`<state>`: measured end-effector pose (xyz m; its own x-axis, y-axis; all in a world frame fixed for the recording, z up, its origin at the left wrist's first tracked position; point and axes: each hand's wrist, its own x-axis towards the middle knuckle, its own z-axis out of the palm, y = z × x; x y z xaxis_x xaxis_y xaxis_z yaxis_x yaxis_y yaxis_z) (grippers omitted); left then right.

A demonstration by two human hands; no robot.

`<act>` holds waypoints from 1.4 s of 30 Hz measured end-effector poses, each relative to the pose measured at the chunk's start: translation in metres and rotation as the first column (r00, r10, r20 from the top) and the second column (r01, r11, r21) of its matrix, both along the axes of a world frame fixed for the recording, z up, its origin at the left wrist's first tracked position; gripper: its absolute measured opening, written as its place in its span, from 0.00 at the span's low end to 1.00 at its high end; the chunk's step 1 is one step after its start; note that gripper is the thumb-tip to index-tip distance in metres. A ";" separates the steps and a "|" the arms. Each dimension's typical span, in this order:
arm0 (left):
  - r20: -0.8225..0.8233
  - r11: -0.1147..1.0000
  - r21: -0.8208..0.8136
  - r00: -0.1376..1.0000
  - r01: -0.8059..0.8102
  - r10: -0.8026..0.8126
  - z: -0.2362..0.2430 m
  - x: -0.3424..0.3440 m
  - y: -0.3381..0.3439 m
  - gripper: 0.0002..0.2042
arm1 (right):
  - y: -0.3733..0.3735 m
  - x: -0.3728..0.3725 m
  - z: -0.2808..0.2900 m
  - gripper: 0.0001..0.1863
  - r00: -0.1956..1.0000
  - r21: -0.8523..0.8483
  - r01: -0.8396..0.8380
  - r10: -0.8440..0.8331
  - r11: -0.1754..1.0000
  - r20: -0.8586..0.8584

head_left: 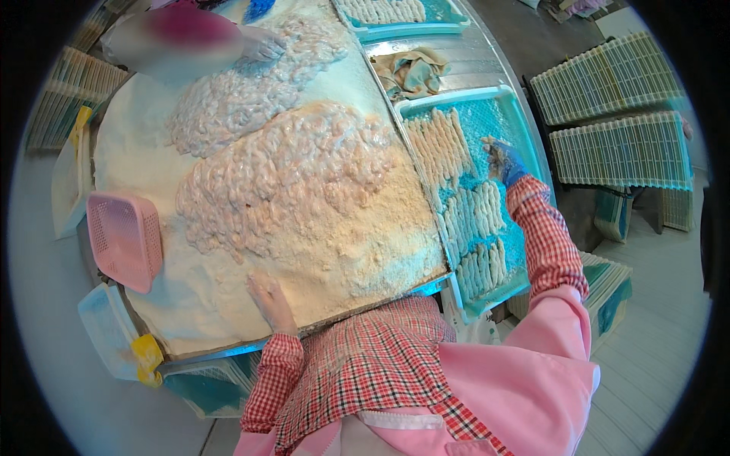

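Note:
A wide mound of wet, pale raw strips (281, 171) lies on the powder-covered table, with loose cream-coloured crumbs (380, 247) along its near right side. My left hand (271, 303) rests on the powder at the table's near edge, fingers stretched out, with nothing in it. At the right, a turquoise tray (475, 310) bears rows of coated strips (439, 144). Over the tray's right part, beside the far row, is my blue-gloved right hand (505, 161). Its fingers are bent down and drawn together at the tray; what they hold, if anything, is too small to make out.
Another person's hand (264, 47) touches the second mound (220, 106) at the far left. A pink basket (125, 239) stands at the table's left edge. Beyond the tray lie a crumpled cloth (411, 72) and another filled tray (414, 30). Stacked trays (620, 148) stand at the right.

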<state>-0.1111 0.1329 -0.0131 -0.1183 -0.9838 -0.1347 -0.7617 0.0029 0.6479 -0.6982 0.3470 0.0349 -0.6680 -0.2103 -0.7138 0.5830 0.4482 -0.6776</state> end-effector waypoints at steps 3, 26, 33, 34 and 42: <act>-0.161 0.965 0.030 0.952 -0.259 0.260 0.017 -0.028 -0.038 0.24 | -0.013 -0.032 -0.044 0.20 0.985 -0.260 0.172 -0.164 0.950 0.053; -0.288 0.862 0.481 0.957 0.160 -0.017 0.063 -0.025 -0.040 0.20 | -0.071 0.218 0.033 0.21 0.800 -0.330 -0.548 0.368 0.768 -0.474; -0.470 0.906 0.422 0.862 0.027 0.193 0.044 -0.050 -0.055 0.21 | -0.139 0.392 0.038 0.28 -0.090 0.467 -0.805 0.704 0.365 -0.705; -0.453 0.898 0.435 0.878 0.069 0.152 0.060 -0.043 -0.052 0.21 | -0.147 0.412 0.039 0.28 -0.166 0.496 -0.799 0.667 0.341 -0.726; -0.250 0.918 0.387 0.949 -0.085 0.194 0.060 0.079 -0.063 0.20 | -0.145 0.434 -0.002 0.15 -0.397 0.723 -0.648 0.704 0.239 -0.589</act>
